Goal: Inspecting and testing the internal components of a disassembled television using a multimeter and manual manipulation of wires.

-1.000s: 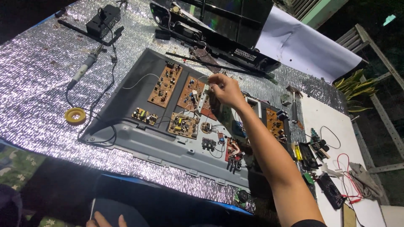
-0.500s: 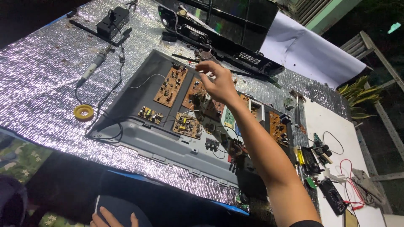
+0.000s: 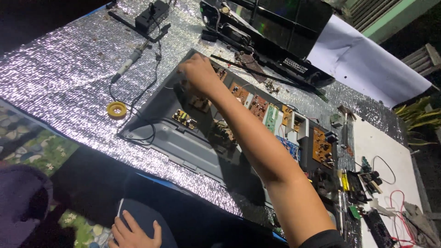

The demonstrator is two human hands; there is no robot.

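A large grey metal tray (image 3: 183, 142), the open back shell of a flat appliance, lies on a table covered with crinkled silver foil sheet (image 3: 59, 78). The tray's long axis runs on a diagonal from upper left down to lower right, with its far left corner pointing towards the upper left of the table. Its floor is dull grey and ribbed, with a raised rim all round, and several brown circuit boards (image 3: 257, 105) lie scattered across it, along with one green board (image 3: 271, 117) and a blue one (image 3: 287, 147).

The right hand (image 3: 197, 73) reaches across the tray on an outstretched bare arm and hovers over the tray's far left corner, where a brown board lies partly hidden beneath it. The fingers are curled downward and bunched together; whether they pinch anything cannot be told, since the back of the hand covers the tips.

The left hand (image 3: 135, 234) rests well below the tray, near the person's lap, fingers spread flat on a dark rounded surface.

Left of the tray a yellow roll of tape (image 3: 116, 109) lies on the foil, just beside a black cable that loops along the tray's left edge. Further up from the tray's left corner lies a soldering iron (image 3: 128, 62) with a pale handle, and beyond it a black box-shaped stand (image 3: 151, 14). Behind the tray sits a long black casing (image 3: 275, 41). Right of the tray, small tools and red wires (image 3: 399, 211) crowd a white surface.
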